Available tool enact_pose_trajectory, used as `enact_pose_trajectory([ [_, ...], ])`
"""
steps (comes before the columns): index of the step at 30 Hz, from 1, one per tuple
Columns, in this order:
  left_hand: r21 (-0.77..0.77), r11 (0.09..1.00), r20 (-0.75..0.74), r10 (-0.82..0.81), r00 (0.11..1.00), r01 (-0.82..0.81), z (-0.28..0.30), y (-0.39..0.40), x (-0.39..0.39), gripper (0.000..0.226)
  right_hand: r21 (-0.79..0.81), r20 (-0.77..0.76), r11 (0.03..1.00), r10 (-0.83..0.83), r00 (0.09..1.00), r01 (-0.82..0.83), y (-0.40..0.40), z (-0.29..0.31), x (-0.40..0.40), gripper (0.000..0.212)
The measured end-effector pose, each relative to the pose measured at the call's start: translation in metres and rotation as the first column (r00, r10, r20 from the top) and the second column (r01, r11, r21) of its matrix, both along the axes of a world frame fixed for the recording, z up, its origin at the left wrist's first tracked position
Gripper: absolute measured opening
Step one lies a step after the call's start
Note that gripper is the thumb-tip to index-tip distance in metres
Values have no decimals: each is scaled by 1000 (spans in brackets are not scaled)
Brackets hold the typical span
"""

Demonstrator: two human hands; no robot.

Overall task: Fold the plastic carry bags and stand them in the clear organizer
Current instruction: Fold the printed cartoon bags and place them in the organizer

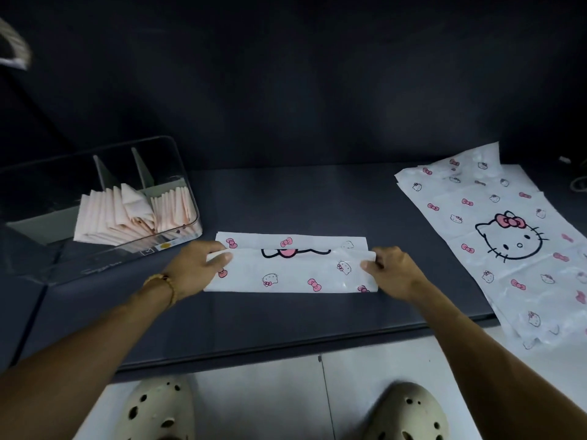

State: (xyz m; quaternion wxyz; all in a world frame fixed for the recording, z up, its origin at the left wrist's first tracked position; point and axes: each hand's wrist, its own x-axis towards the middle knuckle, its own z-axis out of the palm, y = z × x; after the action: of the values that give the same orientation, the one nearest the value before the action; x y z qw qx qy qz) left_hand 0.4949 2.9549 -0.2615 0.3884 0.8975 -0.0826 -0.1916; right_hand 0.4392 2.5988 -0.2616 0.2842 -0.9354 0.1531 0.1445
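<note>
Fingers of the left hand [197, 265] and right hand [392, 269] pinch opposite ends of the folded bag [290, 268]; its cat print is half hidden under the fold.

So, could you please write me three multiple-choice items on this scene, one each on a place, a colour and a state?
1. Where is the clear organizer?
A. far left of the table
B. far right
C. on the floor

2. What colour are the bows on the bag being folded?
A. blue
B. pink
C. green

3. What are both hands doing?
A. hanging idle
B. pinching the bag's folded edge
C. reaching into the organizer

Key:
1 A, it stands beside the left hand.
2 B, the bows are pink.
3 B, the left hand and right hand pinch the ends.
</note>
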Motion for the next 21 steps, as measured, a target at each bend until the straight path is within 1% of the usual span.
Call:
enact_pose_trajectory([
  [3, 91, 989, 42, 115, 992, -119, -12, -6, 0, 17, -98, -6, 994, -54, 999, 53, 7, -11, 0, 20],
  [5, 172, 965, 70, 189, 980, -198, -19, -13, 2, 25, -132, 32, 986, -96, 995, 100, 9, -16, 2, 24],
  [7, 219, 941, 79, 245, 966, -257, -23, -18, 5, 33, -146, 78, 981, -118, 990, 129, 10, -20, 4, 27],
  [11, 344, 904, 100, 232, 968, -253, -28, -25, 16, 41, -201, 142, 966, -136, 980, 163, 12, -28, 8, 28],
  [15, 499, 833, 147, 191, 970, -240, -30, -24, 25, 49, -198, 150, 956, -187, 971, 214, 13, -31, 16, 23],
  [18, 547, 785, 221, 198, 955, -290, -31, -25, 25, 51, -215, 149, 948, -207, 967, 236, 14, -33, 21, 24],
  [21, 570, 736, 332, 200, 922, -365, -30, -28, 18, 48, -218, 152, 941, -231, 961, 261, 15, -34, 23, 25],
])
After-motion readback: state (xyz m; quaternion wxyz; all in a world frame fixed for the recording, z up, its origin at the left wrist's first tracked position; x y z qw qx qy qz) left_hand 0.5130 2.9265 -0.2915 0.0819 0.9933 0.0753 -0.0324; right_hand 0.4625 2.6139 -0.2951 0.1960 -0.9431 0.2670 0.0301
